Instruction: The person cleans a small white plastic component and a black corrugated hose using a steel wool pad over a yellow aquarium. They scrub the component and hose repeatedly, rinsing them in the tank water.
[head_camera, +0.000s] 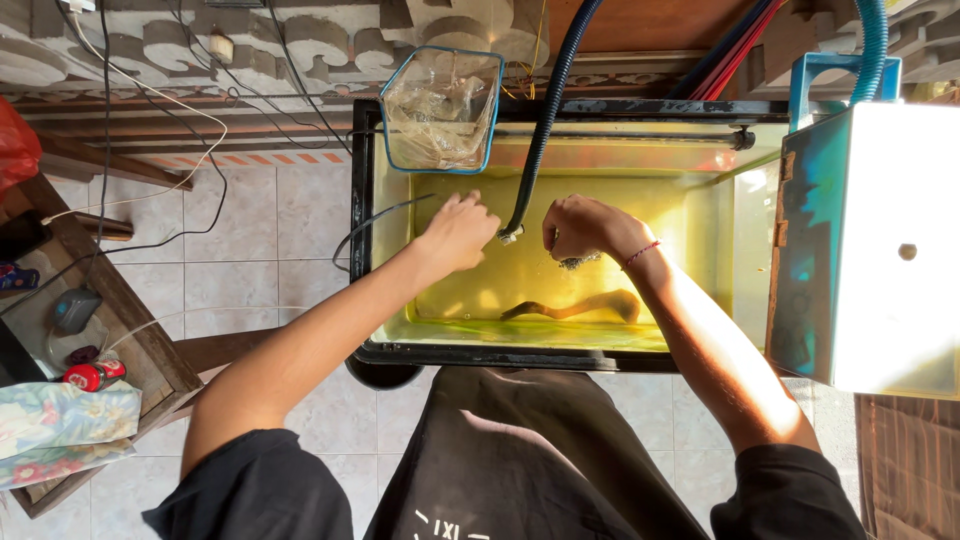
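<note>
- Your left hand (458, 232) is over the glass tank (362, 250), at about 10 o'clock from the tank's middle. Its fingers are loosely curled and reach toward the end of the dark ribbed hose (545, 120); you cannot tell from this view whether they touch it.
- The hose comes down from 12 o'clock and ends at a pale nozzle between your two hands.
- Your right hand (585, 228) sits just at 3 o'clock of that nozzle, fingers pressed together on a small dark scrubbing pad (578, 262) that shows below the knuckles.
- The tank holds shallow yellow-green water; a curved brown piece (585, 305) lies on its floor at 6 o'clock from your right hand.
- A blue-rimmed net basket (440, 110) hangs on the tank's far edge at 12 o'clock from your left hand.
- A white box with a teal side (900, 250) stands at 3 o'clock, touching the tank's right end.
- A wooden shelf (150, 350) with a red-capped can (92, 375) lies at 8 o'clock.
</note>
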